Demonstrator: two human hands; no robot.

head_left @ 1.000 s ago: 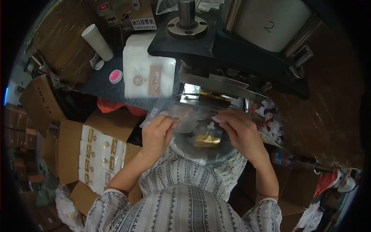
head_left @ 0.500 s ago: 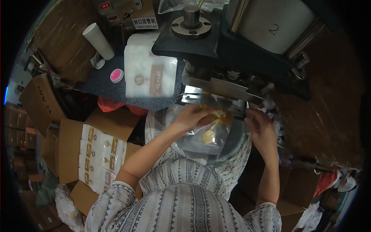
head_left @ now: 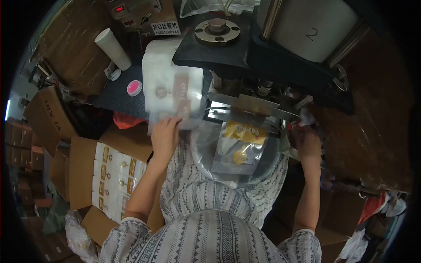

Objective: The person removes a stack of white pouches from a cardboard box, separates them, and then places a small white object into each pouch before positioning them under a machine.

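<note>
Touching left fingers — pouch just above

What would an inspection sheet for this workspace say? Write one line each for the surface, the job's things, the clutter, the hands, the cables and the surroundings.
Surface: dark tabletop, partly taken up by the sealing machine.
Job's things: gold-labelled pouch lies on a clear round tray below the machine's bar; stack of white pouches to its left.
Clutter: paper cup and pink lid on the tabletop.
Hands: left hand touches a clear pouch at the stack's front; right hand is beside the machine; neither grip is clear.
Cables: nothing seen.
Surroundings: open cardboard box of packed pouches; more boxes at the left.
</note>
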